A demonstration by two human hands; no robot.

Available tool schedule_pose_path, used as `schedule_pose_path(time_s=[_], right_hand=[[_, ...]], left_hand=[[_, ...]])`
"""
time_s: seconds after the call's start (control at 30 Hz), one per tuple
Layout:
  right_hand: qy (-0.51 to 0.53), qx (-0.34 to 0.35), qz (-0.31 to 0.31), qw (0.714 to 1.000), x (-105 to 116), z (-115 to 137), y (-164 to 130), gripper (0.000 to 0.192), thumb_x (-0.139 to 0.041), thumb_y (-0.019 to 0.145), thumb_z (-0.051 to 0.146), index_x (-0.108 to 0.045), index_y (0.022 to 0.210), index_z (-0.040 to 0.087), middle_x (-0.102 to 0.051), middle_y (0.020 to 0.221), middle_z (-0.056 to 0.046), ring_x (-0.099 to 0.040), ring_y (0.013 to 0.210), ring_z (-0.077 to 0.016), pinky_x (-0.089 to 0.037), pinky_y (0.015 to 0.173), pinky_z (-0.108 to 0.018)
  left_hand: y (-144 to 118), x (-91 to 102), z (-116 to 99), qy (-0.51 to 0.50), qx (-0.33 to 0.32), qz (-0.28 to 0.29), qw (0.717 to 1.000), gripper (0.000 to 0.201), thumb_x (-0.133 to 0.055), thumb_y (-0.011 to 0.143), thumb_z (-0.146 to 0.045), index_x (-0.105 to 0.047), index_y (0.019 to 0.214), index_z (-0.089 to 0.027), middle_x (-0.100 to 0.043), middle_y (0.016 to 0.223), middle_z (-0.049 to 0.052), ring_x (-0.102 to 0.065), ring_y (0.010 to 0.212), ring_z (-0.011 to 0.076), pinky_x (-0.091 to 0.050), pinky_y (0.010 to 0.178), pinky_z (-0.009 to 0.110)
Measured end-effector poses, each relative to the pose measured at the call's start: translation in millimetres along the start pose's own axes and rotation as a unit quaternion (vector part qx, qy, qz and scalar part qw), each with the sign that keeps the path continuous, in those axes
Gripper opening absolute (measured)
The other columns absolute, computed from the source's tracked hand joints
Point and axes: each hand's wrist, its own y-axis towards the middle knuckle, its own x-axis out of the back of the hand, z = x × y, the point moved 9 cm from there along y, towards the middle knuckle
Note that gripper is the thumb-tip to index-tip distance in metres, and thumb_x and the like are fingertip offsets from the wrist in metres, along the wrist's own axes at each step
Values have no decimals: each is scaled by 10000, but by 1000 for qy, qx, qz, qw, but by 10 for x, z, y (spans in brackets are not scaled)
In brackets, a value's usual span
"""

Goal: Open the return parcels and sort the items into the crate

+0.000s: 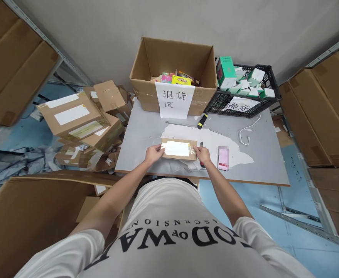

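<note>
A small brown cardboard box [193, 151] with a white label and shiny tape lies across the front of the table, between both hands. My left hand [154, 153] grips its left end, fingers closed at the edge. At the opposite end, my right hand [203, 154] is closed on the box, thumb on top. Partly under the right hand lies a red and black utility knife [201, 163]. A phone [223, 158] with a pinkish screen rests just right of that hand. Farther back is a yellow and black cutter [202, 121].
A large open carton [140, 101] with small colourful boxes stands at the table's back. Beside it a black crate [215, 107] holds green and white boxes. A white cable [244, 131] and torn white paper [235, 148] lie on the table [140, 131]. Parcels [71, 112] are piled left.
</note>
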Motion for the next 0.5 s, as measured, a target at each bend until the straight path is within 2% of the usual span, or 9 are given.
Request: schedule_pose_path(time_s=[0.13,0.27,0.4,0.5], right_hand=[[21,-13,-4,1000,-20,-48,44,503,-402,891,536,-731,766,177,-705,729,-69,-616,703,-183,-406,648,-247],[65,-27,-7,997,-56,-121,76,475,-446,858,562,-737,890,188,-721,804,-61,-637,744,-189,-445,685,-258],[133,-38,-8,990,-110,-270,66,498,-412,868,562,-717,923,172,-725,848,-75,-661,776,-201,-483,728,-281],[149,-62,-53,986,-53,-506,-22,495,-335,911,490,-679,1025,153,-716,961,-96,-669,862,-203,-488,794,-293]], left_hand=[[0,-75,63,-96,-20,13,995,522,-693,701,-307,-624,1189,-135,-664,1170,98,-638,1064,233,-505,945,334],[7,-88,141,-131,-2,-5,991,587,-731,675,-317,-599,1195,-77,-639,1195,161,-622,1093,258,-501,964,357],[-39,-62,121,-102,-4,-30,994,601,-711,708,-322,-557,1239,-86,-622,1226,159,-621,1095,251,-505,954,350],[-89,-23,22,-25,-34,-46,998,565,-663,759,-334,-534,1272,-135,-630,1220,132,-612,1108,256,-498,953,370]])
